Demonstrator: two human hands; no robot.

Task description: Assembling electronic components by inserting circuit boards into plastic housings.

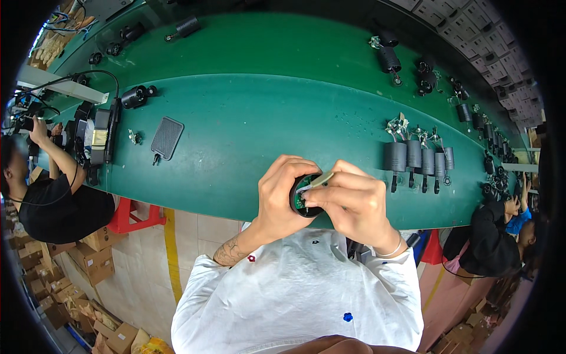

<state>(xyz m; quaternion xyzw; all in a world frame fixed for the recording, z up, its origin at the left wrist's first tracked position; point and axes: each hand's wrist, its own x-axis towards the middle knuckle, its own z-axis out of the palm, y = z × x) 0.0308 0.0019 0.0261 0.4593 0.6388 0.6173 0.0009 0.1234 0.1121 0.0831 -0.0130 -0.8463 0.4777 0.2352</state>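
Where I see the round black housing (306,213): over the counter (236,130) near its close edge, between the two hands; whether it rests on anything I cannot tell.
Left grip (278,192): curled round the housing from the left, holding it, mouth turned up toward my camera.
Right grip (358,203): narrow, fingers bunched at the housing's mouth from the right, tips just inside the rim; pale strip (321,179) held among the fingers. What the tips touch deeper in is too small for me to make out.
Green board (299,202): inside the housing, partly hidden from me by those fingertips.
Grey cylinders (395,157): side by side on the counter, well right of both hands, wires and small boards at their far ends.
Mesh panel (167,138): flat on the counter, well left of the hands; small circuit piece (135,137) near its left side.
Co-worker (59,206): far left, black top.
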